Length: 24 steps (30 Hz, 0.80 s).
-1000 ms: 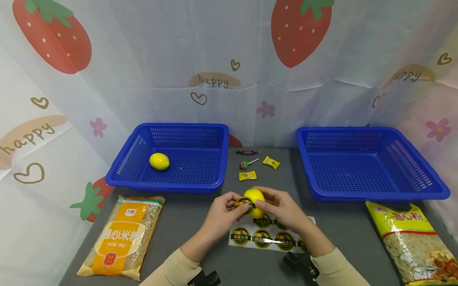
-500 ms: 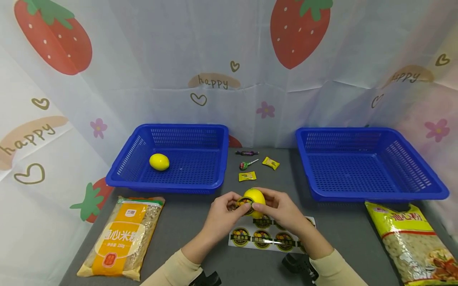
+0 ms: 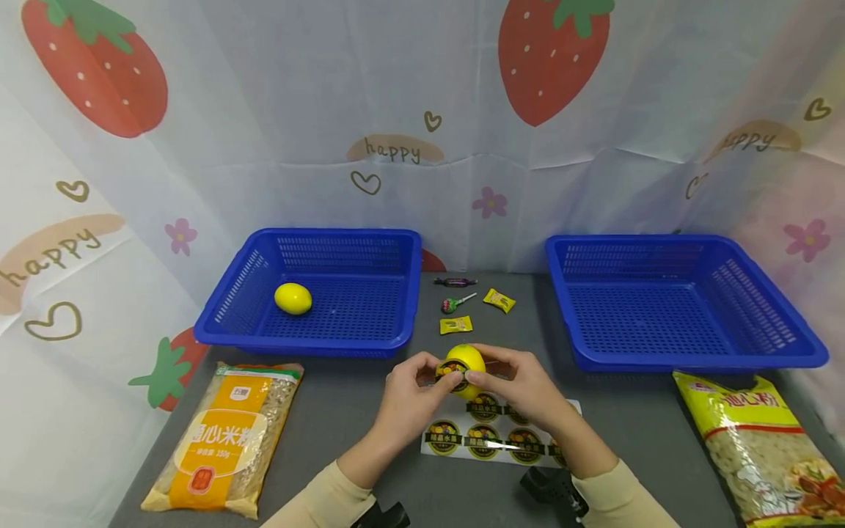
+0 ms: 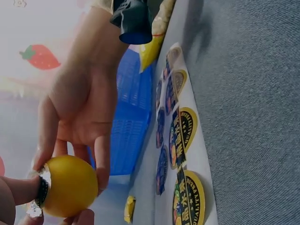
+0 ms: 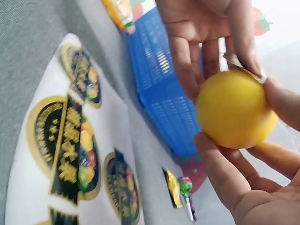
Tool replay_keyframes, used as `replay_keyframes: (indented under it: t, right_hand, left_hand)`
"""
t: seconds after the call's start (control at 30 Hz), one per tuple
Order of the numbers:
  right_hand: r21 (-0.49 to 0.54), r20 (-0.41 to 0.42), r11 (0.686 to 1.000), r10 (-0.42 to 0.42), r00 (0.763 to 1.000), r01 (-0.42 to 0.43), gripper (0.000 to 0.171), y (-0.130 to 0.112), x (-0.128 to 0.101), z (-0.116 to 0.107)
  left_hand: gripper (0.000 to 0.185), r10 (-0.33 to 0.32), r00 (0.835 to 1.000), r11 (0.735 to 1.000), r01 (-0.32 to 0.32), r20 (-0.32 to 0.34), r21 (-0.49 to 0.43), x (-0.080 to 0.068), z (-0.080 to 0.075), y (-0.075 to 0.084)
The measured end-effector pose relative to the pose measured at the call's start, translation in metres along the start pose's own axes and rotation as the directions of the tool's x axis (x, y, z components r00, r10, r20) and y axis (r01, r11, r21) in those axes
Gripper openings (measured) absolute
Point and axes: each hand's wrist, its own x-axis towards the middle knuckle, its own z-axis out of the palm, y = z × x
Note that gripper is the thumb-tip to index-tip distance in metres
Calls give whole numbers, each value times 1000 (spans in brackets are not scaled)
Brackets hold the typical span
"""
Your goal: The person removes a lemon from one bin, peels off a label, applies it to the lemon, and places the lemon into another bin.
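Note:
A yellow lemon (image 3: 470,358) is held between both hands above a sheet of round stickers (image 3: 485,444). On the lemon's near left side lies a round black-and-gold sticker (image 3: 452,369), its edge lifted off the skin in the right wrist view. My left hand (image 3: 412,392) grips the lemon from the left, thumb on the sticker. From the right, my right hand (image 3: 521,385) holds the lemon with its fingers round the back and its thumb at the sticker's edge. The lemon (image 4: 72,186) hides part of the fingers in the left wrist view.
A blue basket (image 3: 310,342) with another lemon (image 3: 293,299) stands back left, a second blue basket (image 3: 700,361) back right. Between them lie a lollipop (image 3: 450,304) and several wrapped candies (image 3: 499,300). Bags of pasta flank the work, one left (image 3: 224,440), one right (image 3: 766,447).
The lemon and both hands have shifted very slightly. The sticker now sits a little further over the lemon's front. Everything else stays in place.

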Motion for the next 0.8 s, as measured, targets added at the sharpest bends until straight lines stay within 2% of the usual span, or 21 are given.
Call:
replay_keyframes:
  t: [0.07,0.17,0.4,0.53,0.63,0.8]
  right_hand:
    - [25,6,1000,4,1000,-4,46,-2,0,0]
    - [61,22,998,0,1000,-1,46,-4,0,-2]
    - [128,75,992,4,997,-14,48,-1,1,-6]
    - [101,77,995,16,997,-24,50,-2,1,-6]
    - [36,61,998,40,997,-42,54,-5,1,-4]
    - [-21,26,998,54,998,-53,55,-8,2,-3]
  left_hand:
    - [25,5,1000,999,-4,-22,45,0,-1,1]
    - [24,-10,1000,998,11,-20,63,1,-4,3]
    - [26,-64,998,998,64,3,28,3,-6,3]
    - [26,-55,998,998,56,-26,37,2,-5,4]
    - [24,-41,998,998,43,-50,51,2,-3,5]
    - [20,-34,998,998,37,-51,60,1,0,7]
